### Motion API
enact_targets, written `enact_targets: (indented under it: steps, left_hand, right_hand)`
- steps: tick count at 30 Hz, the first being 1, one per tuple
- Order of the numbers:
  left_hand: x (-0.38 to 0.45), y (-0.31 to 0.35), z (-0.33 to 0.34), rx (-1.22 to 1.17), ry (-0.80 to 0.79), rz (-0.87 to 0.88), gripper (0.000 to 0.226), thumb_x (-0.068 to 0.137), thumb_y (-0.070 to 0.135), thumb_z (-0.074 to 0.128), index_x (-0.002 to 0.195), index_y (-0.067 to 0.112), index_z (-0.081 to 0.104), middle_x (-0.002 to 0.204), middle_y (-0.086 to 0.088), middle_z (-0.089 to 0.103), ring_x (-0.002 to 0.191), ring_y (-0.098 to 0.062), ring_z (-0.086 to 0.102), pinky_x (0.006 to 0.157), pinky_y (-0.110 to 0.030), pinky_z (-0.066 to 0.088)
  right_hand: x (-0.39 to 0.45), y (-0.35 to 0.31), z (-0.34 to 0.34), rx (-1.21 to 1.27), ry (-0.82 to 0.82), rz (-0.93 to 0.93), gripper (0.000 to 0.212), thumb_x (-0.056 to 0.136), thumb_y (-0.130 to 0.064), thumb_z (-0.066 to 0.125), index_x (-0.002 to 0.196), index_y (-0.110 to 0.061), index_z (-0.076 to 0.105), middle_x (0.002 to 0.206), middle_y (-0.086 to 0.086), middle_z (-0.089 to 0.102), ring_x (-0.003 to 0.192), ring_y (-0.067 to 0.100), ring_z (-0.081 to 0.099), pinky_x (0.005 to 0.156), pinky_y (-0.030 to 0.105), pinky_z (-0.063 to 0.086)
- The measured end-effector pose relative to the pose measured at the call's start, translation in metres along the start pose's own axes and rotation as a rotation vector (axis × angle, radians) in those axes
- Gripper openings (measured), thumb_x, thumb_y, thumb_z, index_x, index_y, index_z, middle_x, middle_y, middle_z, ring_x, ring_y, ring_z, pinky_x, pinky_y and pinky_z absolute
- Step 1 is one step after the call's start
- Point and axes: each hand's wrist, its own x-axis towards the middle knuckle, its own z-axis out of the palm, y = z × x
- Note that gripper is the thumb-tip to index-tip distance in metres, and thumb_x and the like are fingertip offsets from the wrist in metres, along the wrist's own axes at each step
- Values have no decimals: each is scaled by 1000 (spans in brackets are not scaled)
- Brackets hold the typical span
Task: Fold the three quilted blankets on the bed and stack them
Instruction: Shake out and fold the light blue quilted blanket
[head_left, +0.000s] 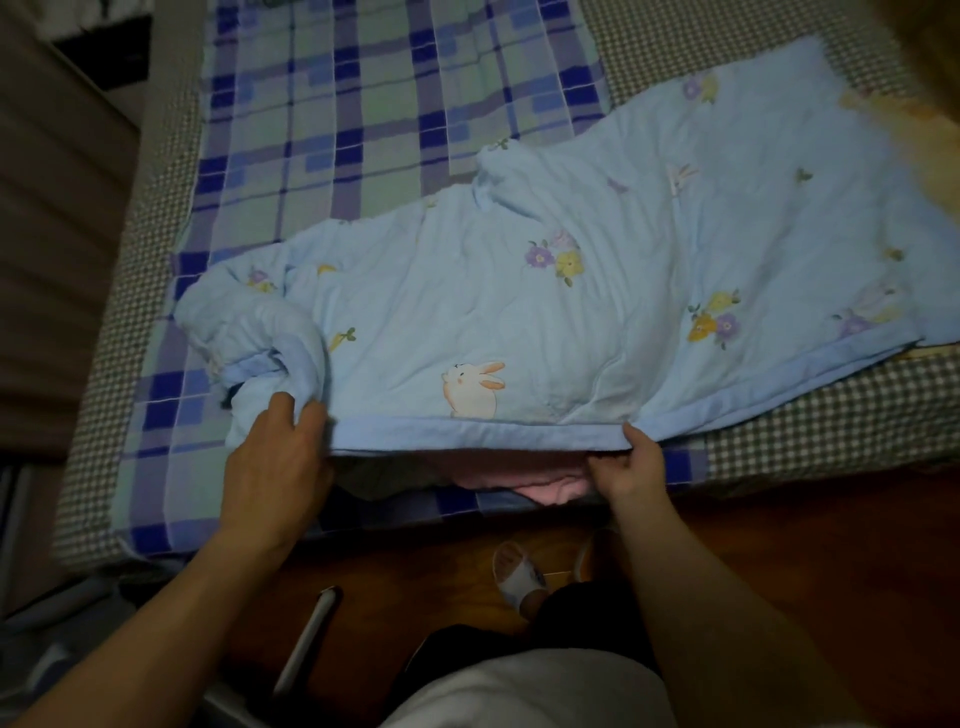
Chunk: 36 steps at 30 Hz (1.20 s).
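while the person stands at the bottom of the frame, one slipper (517, 574) shows on the wooden floor (779, 545) in the lower middle. just above it, the left hand (275, 457) grips the bunched left end of the light blue blanket (571, 291), fingers curled over the cloth, and the right hand (631, 465) pinches its darker blue border, lifting the near edge a little. under this lifted edge a pink cloth (540, 486) is partly visible. the blue blanket, printed with a rabbit and flowers, lies across the middle and the right of the frame, on a plaid blue and green cover (353, 119) which reaches the top. the checked mattress (779, 431) shows at the right side.
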Motion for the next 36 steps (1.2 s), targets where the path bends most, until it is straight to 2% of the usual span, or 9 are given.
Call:
enact_targets:
  steps: [3,7,10,12,14,17,24,31,36]
  left_hand:
    - [-3,-1,-4,-14,26,19,30,77,12,73,101,10,54,94,-11,43,69,-31,49,44,-36,42]
    - [-4,-1,11,-91,-7,153,37,68,11,78,99,13,58,91,-10,44,66,-32,51,41,-30,29]
    - [-6,18,36,-73,-66,283,44,57,7,84,94,14,60,87,-10,48,63,-30,55,41,-28,27]
    - [-3,37,61,-103,-112,295,46,55,9,85,93,13,58,89,-12,50,64,-30,57,38,-29,40]
    - [2,50,88,-106,-172,302,46,63,35,84,96,13,59,98,-14,54,68,-31,59,42,-33,49]
    - [5,66,119,-111,-200,297,54,80,67,49,89,17,65,102,-17,59,69,-32,60,48,-32,45]
    - [13,96,133,-41,-209,202,50,65,55,79,95,18,63,104,-15,56,79,-33,56,59,-39,45]
    - [27,87,151,-3,-115,290,26,64,10,80,84,12,64,84,-15,54,60,-30,55,46,-34,42]
    - [31,46,146,-92,1,486,32,82,34,53,97,9,66,88,-18,60,55,-32,58,38,-36,45]
  right_hand:
    - [-24,-21,-6,78,-97,-157,92,50,-11,87,136,-13,57,129,14,65,119,33,60,99,46,49]
    - [-79,-71,19,-275,70,-591,40,89,-20,66,128,-11,62,121,4,68,102,21,66,76,32,58]
    - [-100,-107,33,-677,226,-920,34,91,-24,66,119,-7,66,118,8,68,104,27,66,94,40,54]
    - [-95,-118,35,-846,330,-883,41,93,-18,64,127,4,59,124,18,63,108,37,63,95,42,52]
    - [-82,-123,27,-944,441,-721,57,92,-13,65,140,8,44,136,24,54,115,41,58,97,45,50]
    - [-63,-129,5,-959,483,-567,74,89,-13,69,150,0,30,148,18,45,123,40,53,101,51,48]
    - [-56,-131,-8,-843,445,-484,46,93,-7,66,134,4,48,117,18,59,75,27,60,40,27,52]
    - [-58,-142,-6,-799,404,-474,48,94,-10,65,137,2,49,129,18,59,81,26,61,40,30,54]
    - [-57,-143,-8,-822,420,-491,51,93,-11,67,139,0,47,129,18,59,82,26,61,40,27,52]
